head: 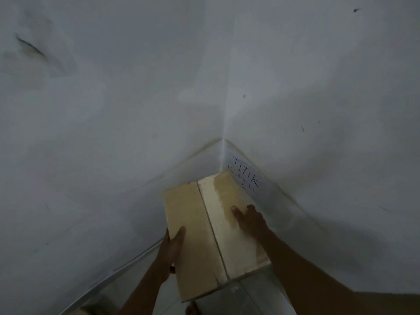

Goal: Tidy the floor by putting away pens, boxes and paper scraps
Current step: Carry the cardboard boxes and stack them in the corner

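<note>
Head: box (195, 214) beside wall sheet (246, 176), "TITIK KUMPUL" (handwritten).

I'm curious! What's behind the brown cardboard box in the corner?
Behind the brown cardboard box is the corner of two white walls, with a white handwritten paper sheet on the right one. Anything low in that corner is hidden by the box.

Floor (254, 294) surface
Grey glossy tiles; cardboard box (193, 223) above them in the corner, contact not discernible
</note>
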Motion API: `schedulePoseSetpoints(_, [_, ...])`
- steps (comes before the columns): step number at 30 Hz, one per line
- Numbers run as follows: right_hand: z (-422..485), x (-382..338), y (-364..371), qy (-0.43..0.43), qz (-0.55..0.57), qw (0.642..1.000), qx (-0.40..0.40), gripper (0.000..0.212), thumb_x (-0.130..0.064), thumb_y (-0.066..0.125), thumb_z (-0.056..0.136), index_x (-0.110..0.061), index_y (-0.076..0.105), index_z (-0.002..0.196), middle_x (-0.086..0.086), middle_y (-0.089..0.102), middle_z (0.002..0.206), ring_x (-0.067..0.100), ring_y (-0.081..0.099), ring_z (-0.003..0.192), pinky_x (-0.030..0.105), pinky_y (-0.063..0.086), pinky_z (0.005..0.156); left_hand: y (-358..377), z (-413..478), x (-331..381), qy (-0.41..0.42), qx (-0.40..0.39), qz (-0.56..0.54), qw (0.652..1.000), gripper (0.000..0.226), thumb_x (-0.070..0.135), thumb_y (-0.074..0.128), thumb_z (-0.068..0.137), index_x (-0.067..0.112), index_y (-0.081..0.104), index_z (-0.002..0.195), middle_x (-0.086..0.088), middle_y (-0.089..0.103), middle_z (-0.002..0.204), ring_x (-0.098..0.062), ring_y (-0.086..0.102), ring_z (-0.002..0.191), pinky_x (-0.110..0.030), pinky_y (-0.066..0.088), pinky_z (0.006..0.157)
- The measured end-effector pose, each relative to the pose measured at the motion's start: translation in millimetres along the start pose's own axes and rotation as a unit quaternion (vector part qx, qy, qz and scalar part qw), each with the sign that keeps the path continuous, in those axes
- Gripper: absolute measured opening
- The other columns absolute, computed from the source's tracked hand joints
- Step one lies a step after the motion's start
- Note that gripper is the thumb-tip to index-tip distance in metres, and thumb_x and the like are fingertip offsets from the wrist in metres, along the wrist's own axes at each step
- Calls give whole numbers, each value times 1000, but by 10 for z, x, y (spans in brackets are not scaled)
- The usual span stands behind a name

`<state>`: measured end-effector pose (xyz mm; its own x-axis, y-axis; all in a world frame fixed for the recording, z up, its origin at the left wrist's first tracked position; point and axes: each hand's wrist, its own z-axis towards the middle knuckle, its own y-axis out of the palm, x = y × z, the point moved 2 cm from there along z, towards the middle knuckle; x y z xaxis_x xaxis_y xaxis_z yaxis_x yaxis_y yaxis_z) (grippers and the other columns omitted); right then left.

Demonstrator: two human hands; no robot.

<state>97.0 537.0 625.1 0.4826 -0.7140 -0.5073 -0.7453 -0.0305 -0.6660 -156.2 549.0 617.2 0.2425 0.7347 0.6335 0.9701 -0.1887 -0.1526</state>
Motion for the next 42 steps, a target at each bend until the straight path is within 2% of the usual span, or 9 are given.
schedulePoseSetpoints(3, [299, 48, 88, 11, -13, 1000, -7, 79, -65, 44, 89, -1, 35, 136, 19, 52, 132, 34, 53, 120, 40, 44, 98, 121, 295, -74, -35, -5, -34, 999, 60, 62, 54, 84, 41, 38, 139, -3, 58, 124, -31, 60, 102, -50, 52, 81])
schedulePoseSetpoints(8, [794, 161, 283, -16, -39, 999, -14, 80, -64, 46, 89, -2, 38, 139, 18, 51, 137, 34, 49, 126, 43, 43, 102, 325, 684, -264, -69, -18, -61, 996, 63, 64, 50, 84, 49, 28, 141, 4, 51, 135, -27, 55, 111, -49, 49, 80])
schedulePoseSetpoints(13, [1320, 272, 486, -22, -56, 998, -33, 76, -61, 47, 90, -3, 38, 138, 18, 52, 135, 35, 51, 124, 45, 45, 99, 518, 1164, -400, -106, -24, -64, 992, 62, 68, 44, 84, 59, 16, 138, 4, 37, 147, -33, 43, 127, -62, 43, 85])
schedulePoseSetpoints(19, [1910, 341, 766, -37, -80, 996, -33, 72, -59, 44, 92, -2, 35, 136, 19, 51, 134, 36, 51, 122, 49, 45, 98, 814, 1622, -593, -80, 15, -104, 991, 50, 60, 40, 91, 53, 23, 137, 8, 47, 135, -23, 56, 102, -42, 53, 69])
schedulePoseSetpoints(25, [2334, 470, 1048, -33, -102, 994, -39, 79, -57, 43, 94, 2, 25, 143, 21, 45, 139, 36, 49, 125, 48, 44, 100, 1019, 2033, -783, -71, 11, -146, 987, 47, 58, 41, 92, 55, 23, 135, 8, 48, 133, -29, 54, 114, -64, 49, 83])
schedulePoseSetpoints(32, [2601, 748, 1279, -53, -53, 995, -59, 89, -55, 63, 83, -2, 26, 144, 16, 43, 141, 31, 45, 129, 42, 42, 103, 1139, 2393, -970, -52, 27, -184, 981, 45, 46, 44, 95, 50, 27, 137, 3, 48, 138, -30, 54, 117, -65, 50, 81])
schedulePoseSetpoints(36, [2455, 1000, 1359, 30, -85, 993, 80, 105, -82, 51, 69, -3, 38, 136, 16, 51, 134, 32, 50, 122, 44, 41, 101, 1232, 2445, -947, -31, 22, -179, 983, 45, 45, 42, 96, 48, 26, 138, 1, 48, 137, -32, 53, 118, -68, 49, 82])
schedulePoseSetpoints(39, [2185, 1175, 1469, 145, -63, 975, 158, 123, -93, 45, 55, -5, 34, 141, 16, 40, 144, 33, 39, 132, 54, 28, 110, 1249, 2422, -928, -55, 28, -168, 984, 46, 52, 42, 94, 51, 25, 136, 4, 48, 133, -30, 52, 117, -69, 48, 82])
schedulePoseSetpoints(42, [2030, 1292, 1566, 289, 77, 939, 170, 130, -83, 66, 49, -9, 21, 147, 18, 23, 153, 40, 26, 138, 64, 20, 109, 1272, 2421, -907, -57, 33, -161, 985, 45, 54, 43, 92, 52, 26, 134, 5, 48, 133, -28, 53, 114, -66, 50, 80])
